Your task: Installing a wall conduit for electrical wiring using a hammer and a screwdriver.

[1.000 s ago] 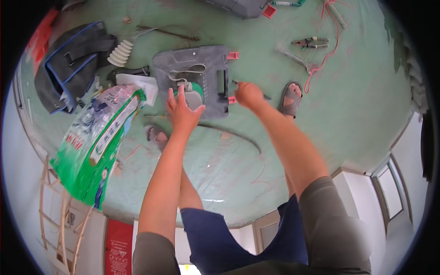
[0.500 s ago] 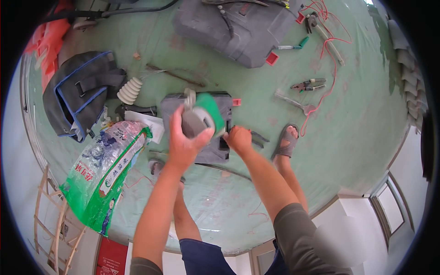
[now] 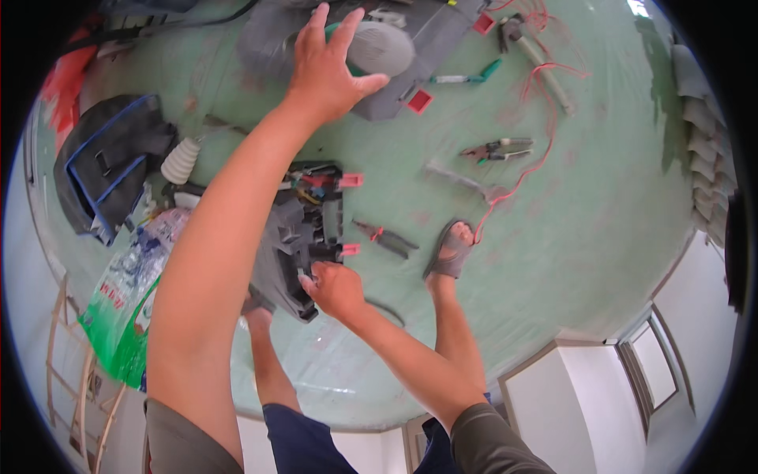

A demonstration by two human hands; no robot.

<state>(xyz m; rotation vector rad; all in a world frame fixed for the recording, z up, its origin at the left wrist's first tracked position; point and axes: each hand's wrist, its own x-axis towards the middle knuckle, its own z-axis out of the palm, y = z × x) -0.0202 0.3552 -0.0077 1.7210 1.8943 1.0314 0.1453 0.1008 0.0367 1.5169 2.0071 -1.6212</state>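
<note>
My left hand (image 3: 328, 75) reaches far forward, its thumb and fingers spread around a rounded grey tool with a green rim (image 3: 384, 49). That tool is over the large grey case (image 3: 268, 39); whether it rests on the case I cannot tell. Between my feet, a small dark grey tool case (image 3: 288, 272) stands at least partly open, with red latches and hand tools showing inside. The fingers of my right hand (image 3: 338, 291) are closed on its near right edge. My left forearm hides the case's left side. Pliers (image 3: 384, 238) lie just right of it.
Cutting pliers (image 3: 497, 150), a hammer (image 3: 537, 63), a green marker (image 3: 466, 77) and a red wire (image 3: 545, 134) lie on the right. To the left are a dark tool bag (image 3: 110, 162), a white ribbed cone (image 3: 180, 160) and a green-and-clear plastic sack (image 3: 118, 316).
My left hand has carried the rounded green-and-grey tool from above the small case forward to the large case. The small case has opened, with my right hand at its edge; pliers are now uncovered.
</note>
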